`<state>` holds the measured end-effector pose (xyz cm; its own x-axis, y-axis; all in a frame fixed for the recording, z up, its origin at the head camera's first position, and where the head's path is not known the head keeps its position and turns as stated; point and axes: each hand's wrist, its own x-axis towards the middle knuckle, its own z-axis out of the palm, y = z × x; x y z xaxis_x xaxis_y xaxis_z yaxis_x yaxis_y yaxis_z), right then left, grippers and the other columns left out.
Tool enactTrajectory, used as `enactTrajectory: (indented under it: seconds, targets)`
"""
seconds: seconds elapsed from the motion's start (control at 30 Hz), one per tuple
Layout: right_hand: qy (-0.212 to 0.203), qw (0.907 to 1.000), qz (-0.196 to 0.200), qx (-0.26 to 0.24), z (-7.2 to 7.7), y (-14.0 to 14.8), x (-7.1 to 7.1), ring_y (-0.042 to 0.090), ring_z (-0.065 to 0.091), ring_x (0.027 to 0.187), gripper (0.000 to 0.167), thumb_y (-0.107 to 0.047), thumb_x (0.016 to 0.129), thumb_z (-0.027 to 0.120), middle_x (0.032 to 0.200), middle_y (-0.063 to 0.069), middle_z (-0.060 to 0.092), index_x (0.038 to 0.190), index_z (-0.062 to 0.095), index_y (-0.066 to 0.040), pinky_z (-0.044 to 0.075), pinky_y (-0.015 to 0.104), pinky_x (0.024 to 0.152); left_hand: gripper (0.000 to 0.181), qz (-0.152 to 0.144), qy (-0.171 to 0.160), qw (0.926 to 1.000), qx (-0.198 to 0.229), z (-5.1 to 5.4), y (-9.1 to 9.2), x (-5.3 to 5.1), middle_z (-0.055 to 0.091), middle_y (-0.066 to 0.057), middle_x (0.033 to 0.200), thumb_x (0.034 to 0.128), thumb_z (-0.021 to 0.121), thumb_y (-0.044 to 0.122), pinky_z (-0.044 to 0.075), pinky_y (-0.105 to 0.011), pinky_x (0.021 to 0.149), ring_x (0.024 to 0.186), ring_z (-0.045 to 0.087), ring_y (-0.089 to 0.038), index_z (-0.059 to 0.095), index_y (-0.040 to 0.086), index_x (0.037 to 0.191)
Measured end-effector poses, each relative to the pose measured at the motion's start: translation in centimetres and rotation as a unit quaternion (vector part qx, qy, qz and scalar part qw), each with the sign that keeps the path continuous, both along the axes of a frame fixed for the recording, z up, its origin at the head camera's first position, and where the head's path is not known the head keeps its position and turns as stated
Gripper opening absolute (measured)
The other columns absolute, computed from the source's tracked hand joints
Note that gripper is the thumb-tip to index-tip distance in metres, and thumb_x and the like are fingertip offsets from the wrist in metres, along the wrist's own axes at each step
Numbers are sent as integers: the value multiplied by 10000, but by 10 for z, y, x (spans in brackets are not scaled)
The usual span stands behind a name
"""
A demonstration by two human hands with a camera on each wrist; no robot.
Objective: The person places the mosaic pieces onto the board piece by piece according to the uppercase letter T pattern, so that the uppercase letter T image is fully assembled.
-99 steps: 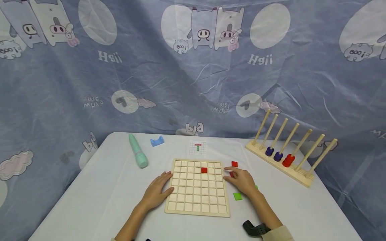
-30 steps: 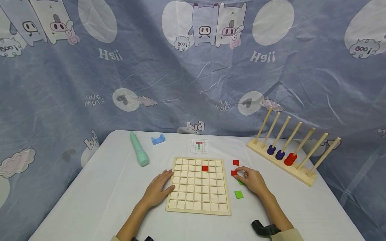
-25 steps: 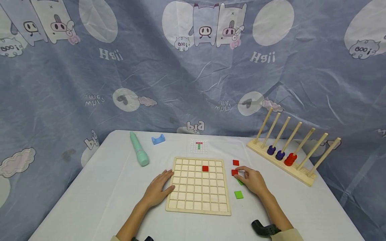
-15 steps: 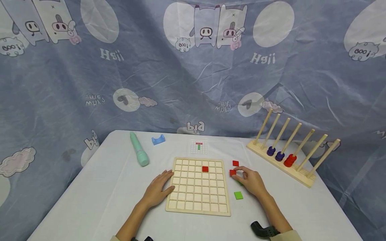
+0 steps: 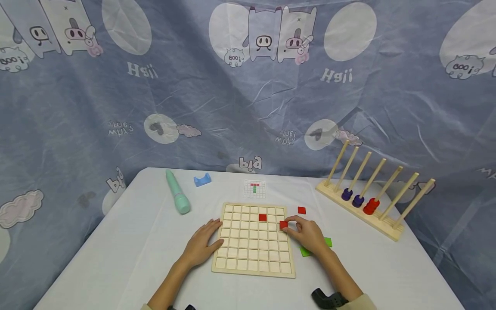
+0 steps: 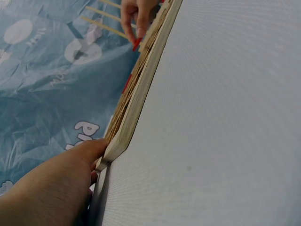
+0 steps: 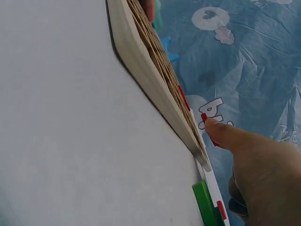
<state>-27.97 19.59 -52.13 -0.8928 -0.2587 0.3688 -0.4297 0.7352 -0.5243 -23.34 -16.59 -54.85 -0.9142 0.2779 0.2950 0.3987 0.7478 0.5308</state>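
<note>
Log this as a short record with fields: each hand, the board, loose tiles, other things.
Left hand: touches the left edge of a square pale wooden grid board
Right hand: pinches a square red tile over the board's right side
On board: another red tile, second row from far edge
Loose tiles: third red tile; square green tile and second green tile, both partly hidden
Other things: white card with T pattern, mint-green stick, blue curved block, wooden peg rack
</note>
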Motion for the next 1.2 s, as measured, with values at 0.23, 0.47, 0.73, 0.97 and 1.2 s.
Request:
enactTrajectory:
  seconds: [0.23,0.47,0.73,0.97,1.2]
  targets:
    - [-179,9997,152,11,-1,-30,0,24,191,423,317,-442,766,719,467,-117,290,996,672,-229,160,187,391,574,-3,-27,10000,13,-1,-1,0,380,-17,1440,904,556,413,203,-418,1103,1355,263,-221,428,127,1386]
    - [-66,9996,243,-95,-4,-55,-6,24,213,421,325,-442,765,719,470,-108,315,999,674,-222,196,196,386,583,9,-134,9999,-63,-2,-1,0,367,-2,1448,908,547,422,185,-392,1111,1362,245,-197,413,134,1397]
    - [55,9993,202,-322,-2,-77,-17,27,227,423,343,-399,769,733,465,-113,312,1019,688,-168,191,196,380,583,-43,-79,9999,-48,0,-1,0,376,-25,1442,910,551,405,187,-402,1110,1359,253,-214,412,112,1395]
    - [129,9994,196,-263,-2,-88,-23,35,243,430,334,-391,775,730,470,-107,325,1018,682,-166,205,196,391,582,-46,12,10000,-6,1,0,0,388,-38,1434,905,564,394,202,-422,1103,1353,266,-231,421,102,1387]
    - [118,9997,177,-156,-3,-93,-28,40,193,433,327,-382,783,723,468,-93,297,1030,678,-172,175,199,398,578,-72,174,9998,-4,3,0,0,406,-58,1420,898,579,379,230,-452,1088,1339,293,-263,434,86,1374]
